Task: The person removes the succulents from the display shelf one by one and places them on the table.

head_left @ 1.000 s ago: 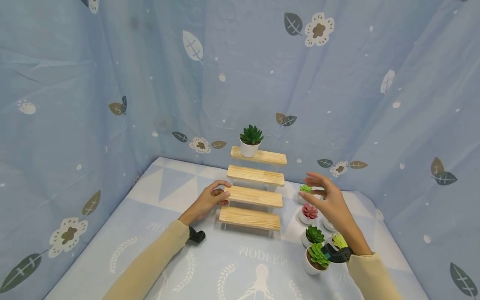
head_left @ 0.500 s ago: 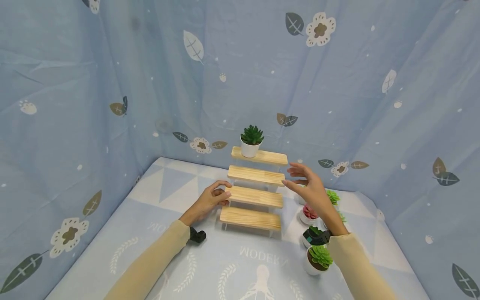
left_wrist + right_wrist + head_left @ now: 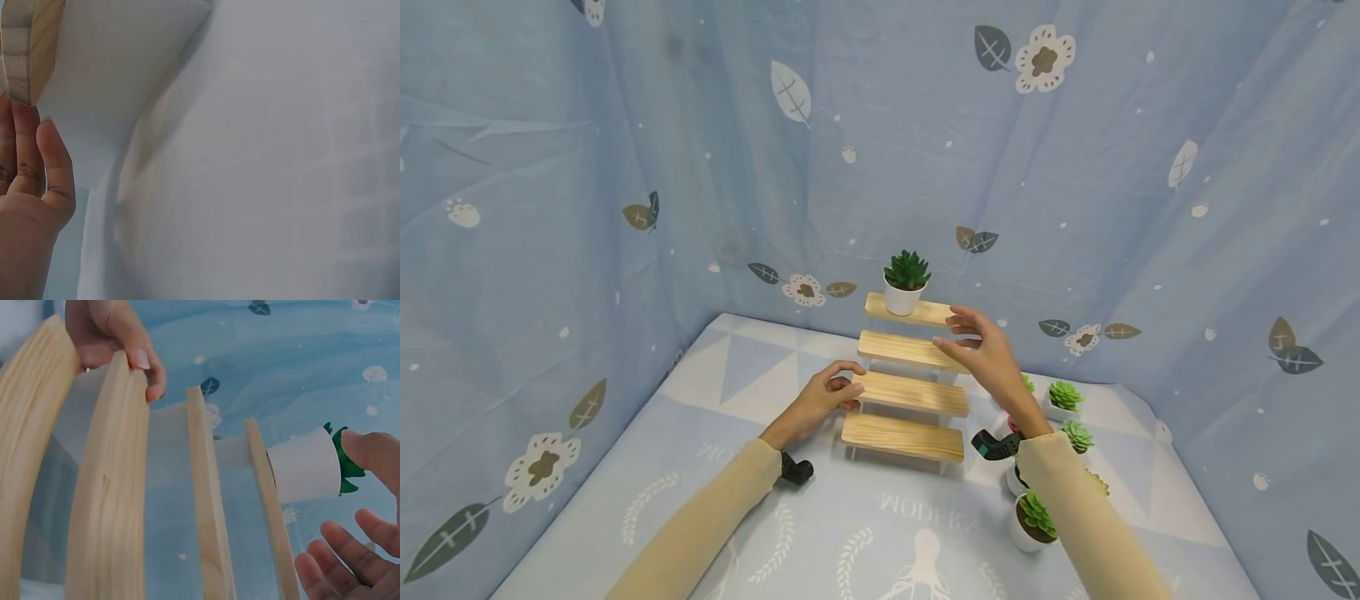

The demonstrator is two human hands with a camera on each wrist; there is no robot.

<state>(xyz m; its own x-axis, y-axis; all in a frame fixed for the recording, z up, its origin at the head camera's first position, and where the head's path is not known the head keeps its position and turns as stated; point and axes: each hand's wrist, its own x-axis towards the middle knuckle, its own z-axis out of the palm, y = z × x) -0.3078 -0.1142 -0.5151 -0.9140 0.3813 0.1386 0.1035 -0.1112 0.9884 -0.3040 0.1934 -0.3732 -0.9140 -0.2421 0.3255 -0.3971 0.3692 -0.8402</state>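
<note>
A four-tier wooden step shelf [image 3: 902, 435] with pale boards and clear supports stands towards the back of the table. My left hand [image 3: 822, 402] holds the left end of its second board from the bottom, thumb and fingers at the edge, as the right wrist view also shows. On the top board [image 3: 275, 519], at the left, sits a dark green succulent in a white pot [image 3: 902, 298]. My right hand [image 3: 991, 354] hovers by the right ends of the upper boards, thumb and fingers spread apart, holding nothing. Its fingers hide the top board's right end.
Several potted succulents stand right of the shelf, partly behind my right forearm: a bright green one [image 3: 1033, 523] in front, another green one [image 3: 1063, 398] farther back. A blue patterned curtain [image 3: 880, 150] hangs close behind the shelf. A printed cloth [image 3: 760, 525] covers the table.
My right hand has moved left from above the succulents at the right to the upper boards' right ends. My left hand and the dark green succulent have stayed in place.
</note>
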